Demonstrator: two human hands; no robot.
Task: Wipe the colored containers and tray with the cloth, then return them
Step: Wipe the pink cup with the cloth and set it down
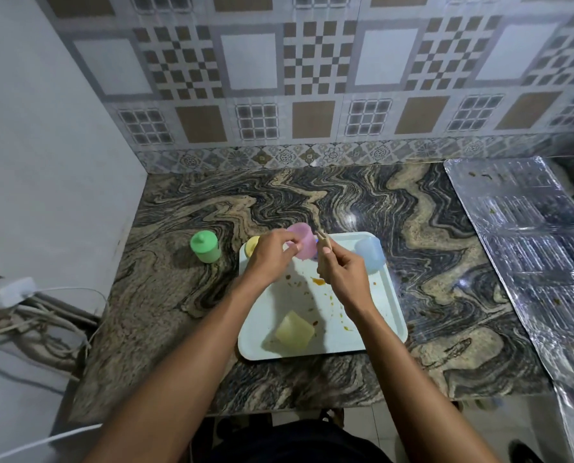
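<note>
A white tray with brown and orange food stains lies on the marbled counter. Above the tray's far edge my left hand grips a pink container, tilted. Just to its right, my right hand pinches a thin tan strip that points up toward the pink container. A blue container stands in the tray's far right corner. A yellow container is mostly hidden behind my left hand. On the counter left of the tray stands a green lidded container. A pale yellow folded cloth lies on the tray's near part.
A sheet of shiny foil with crumbs covers the counter on the right. A plain wall closes the left side and a tiled wall the back. A white power strip and cables hang below the counter's left edge.
</note>
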